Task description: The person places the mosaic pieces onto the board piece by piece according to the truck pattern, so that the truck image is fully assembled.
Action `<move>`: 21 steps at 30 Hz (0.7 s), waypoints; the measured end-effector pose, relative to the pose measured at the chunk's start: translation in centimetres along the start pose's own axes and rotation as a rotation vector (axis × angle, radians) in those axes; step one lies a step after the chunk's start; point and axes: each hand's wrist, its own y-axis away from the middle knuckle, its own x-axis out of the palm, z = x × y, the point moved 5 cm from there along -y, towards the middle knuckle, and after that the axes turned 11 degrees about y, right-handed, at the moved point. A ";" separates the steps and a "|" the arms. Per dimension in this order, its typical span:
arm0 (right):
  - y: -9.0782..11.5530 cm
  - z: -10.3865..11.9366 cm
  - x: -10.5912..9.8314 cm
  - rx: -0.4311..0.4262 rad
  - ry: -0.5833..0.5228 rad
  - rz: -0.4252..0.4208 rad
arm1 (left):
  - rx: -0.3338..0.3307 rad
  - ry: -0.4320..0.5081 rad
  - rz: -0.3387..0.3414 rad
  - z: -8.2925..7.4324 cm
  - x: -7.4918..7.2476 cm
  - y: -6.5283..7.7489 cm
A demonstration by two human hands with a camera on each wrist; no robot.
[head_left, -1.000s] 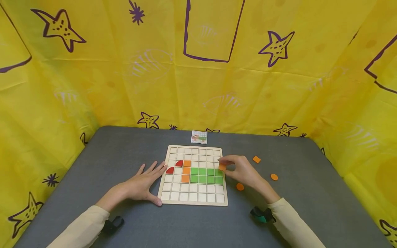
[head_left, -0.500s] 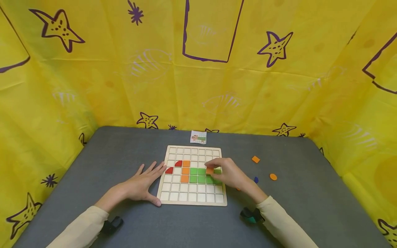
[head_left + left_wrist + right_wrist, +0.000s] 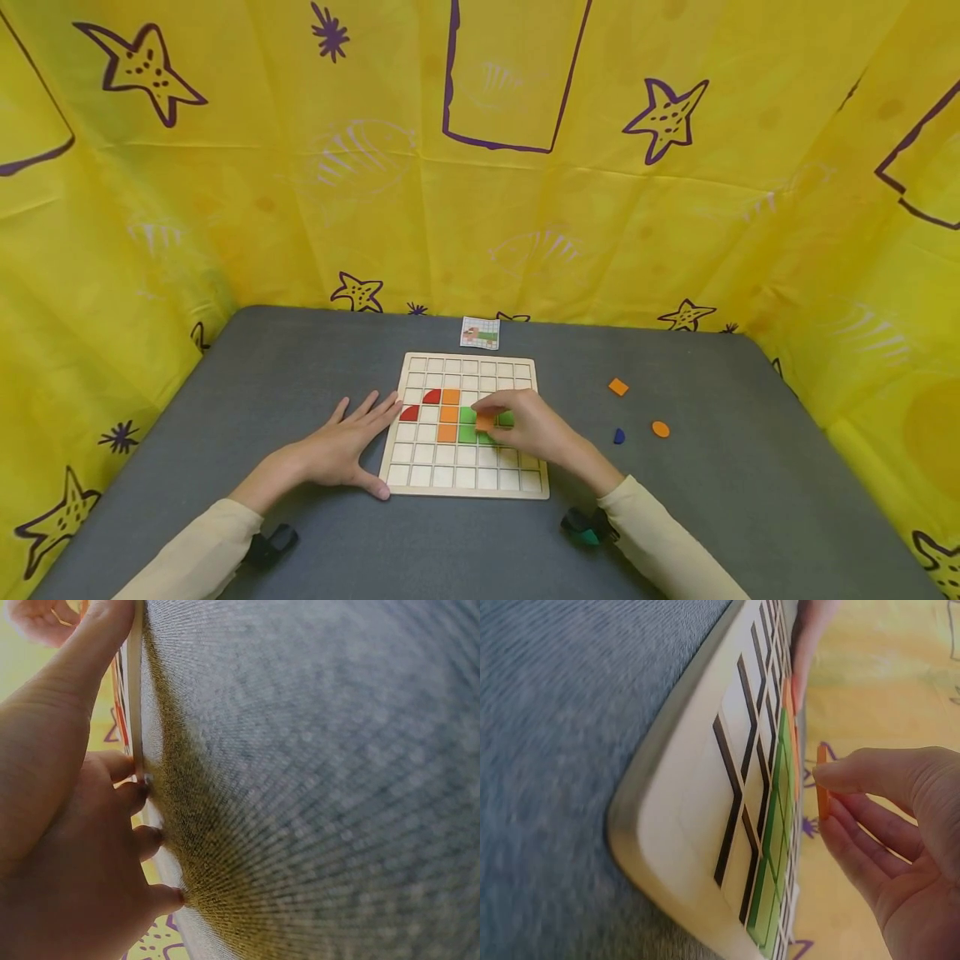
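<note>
A wooden grid board (image 3: 476, 490) lies on the grey table, with red quarter-circle tiles (image 3: 432, 397), a column of orange square tiles (image 3: 448, 414) and green square tiles (image 3: 467, 433) set in its cells. My right hand (image 3: 531, 425) pinches one more orange square tile (image 3: 822, 784) between thumb and fingers, held above the green tiles and partly covering them. In the right wrist view this tile stands on edge, apart from the board. My left hand (image 3: 337, 446) lies with spread fingers at the board's left side, thumb at the lower left corner and fingertips at the edge.
Right of the board lie an orange square tile (image 3: 618, 387), an orange round tile (image 3: 660, 429) and a small blue piece (image 3: 618, 436). A small picture card (image 3: 480, 333) lies behind the board. Yellow patterned cloth (image 3: 480, 208) hangs round the table's back and sides.
My right hand has carried the orange square tile leftward from the board's right edge to over the green tiles. The blue piece has come into view. My left hand has stayed put.
</note>
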 end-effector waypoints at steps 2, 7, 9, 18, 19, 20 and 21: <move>-0.2 0.2 0.2 -0.011 0.002 -0.004 | 0.002 0.002 -0.001 0.0 0.0 0.0; -0.6 0.6 0.7 -0.021 0.004 -0.004 | 0.009 0.001 -0.003 -0.1 0.0 0.1; -0.8 0.8 0.8 -0.026 -0.006 0.002 | 0.010 -0.001 -0.003 -0.1 0.0 0.1; -2.0 2.0 1.6 -0.030 0.014 0.030 | -0.001 -0.002 0.006 0.0 0.0 -0.1; -2.2 2.1 1.7 -0.031 0.016 0.034 | -0.001 -0.001 0.006 0.0 0.0 -0.1; -2.3 2.2 1.8 -0.033 0.018 0.039 | -0.002 0.000 0.007 0.0 0.0 -0.1; -2.5 2.3 1.8 -0.033 0.017 0.046 | -0.001 0.001 0.008 0.0 0.0 -0.1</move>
